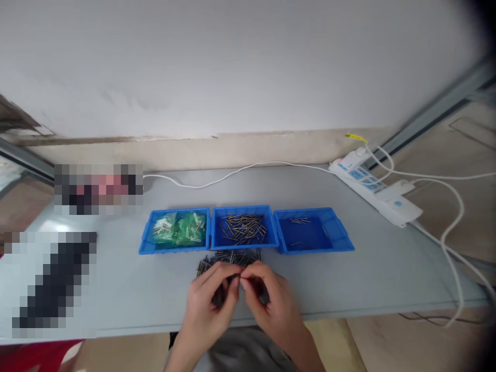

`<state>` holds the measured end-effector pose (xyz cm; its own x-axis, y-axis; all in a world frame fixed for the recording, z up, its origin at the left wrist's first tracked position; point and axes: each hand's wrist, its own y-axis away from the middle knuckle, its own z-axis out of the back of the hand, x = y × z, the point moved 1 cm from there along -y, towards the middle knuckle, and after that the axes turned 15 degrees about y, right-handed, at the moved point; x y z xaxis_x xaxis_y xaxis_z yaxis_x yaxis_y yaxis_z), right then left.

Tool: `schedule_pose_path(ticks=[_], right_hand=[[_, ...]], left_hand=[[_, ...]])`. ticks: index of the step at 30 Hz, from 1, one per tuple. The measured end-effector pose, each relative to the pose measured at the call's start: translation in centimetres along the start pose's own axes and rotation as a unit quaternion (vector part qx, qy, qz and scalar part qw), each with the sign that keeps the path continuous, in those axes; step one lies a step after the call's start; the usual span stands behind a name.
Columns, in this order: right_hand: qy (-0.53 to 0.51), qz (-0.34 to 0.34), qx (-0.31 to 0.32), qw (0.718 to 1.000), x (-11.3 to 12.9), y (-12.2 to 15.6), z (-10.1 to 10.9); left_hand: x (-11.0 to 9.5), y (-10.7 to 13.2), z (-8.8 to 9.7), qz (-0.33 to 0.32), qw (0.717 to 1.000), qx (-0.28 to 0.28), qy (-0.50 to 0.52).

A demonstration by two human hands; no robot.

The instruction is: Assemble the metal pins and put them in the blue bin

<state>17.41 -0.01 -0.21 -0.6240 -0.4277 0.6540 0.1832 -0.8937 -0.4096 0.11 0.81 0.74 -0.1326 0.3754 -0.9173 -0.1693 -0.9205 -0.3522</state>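
Tabletop [372, 274] extends rightward of 2 hands [207, 305] [277, 305] near its front edge [127, 330].

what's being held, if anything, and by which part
It can't be told: the left hand and right hand pinch close together, but anything between them is too small to make out.

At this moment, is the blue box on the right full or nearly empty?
Nearly empty: the right box holds only a few thin pins, its bottom mostly showing.
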Motion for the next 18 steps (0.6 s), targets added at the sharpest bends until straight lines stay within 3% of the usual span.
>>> schedule_pose_path(ticks=[5,12,18], right_hand=[[-0.028,-0.014,-0.021,0.999,-0.5,0.1,-0.5],[-0.019,0.012,-0.023,0.999,-0.4,0.0,-0.4],[-0.02,-0.014,-0.032,0.999,-0.2,0.0,-0.3]], left_hand=[[0.3,-0.2,-0.1,-0.031,0.999,0.029,0.001],[1.0,-0.3,-0.2,-0.045,0.999,0.017,-0.007],[1.2,-0.1,-0.1,-0.056,0.998,-0.003,-0.003]])
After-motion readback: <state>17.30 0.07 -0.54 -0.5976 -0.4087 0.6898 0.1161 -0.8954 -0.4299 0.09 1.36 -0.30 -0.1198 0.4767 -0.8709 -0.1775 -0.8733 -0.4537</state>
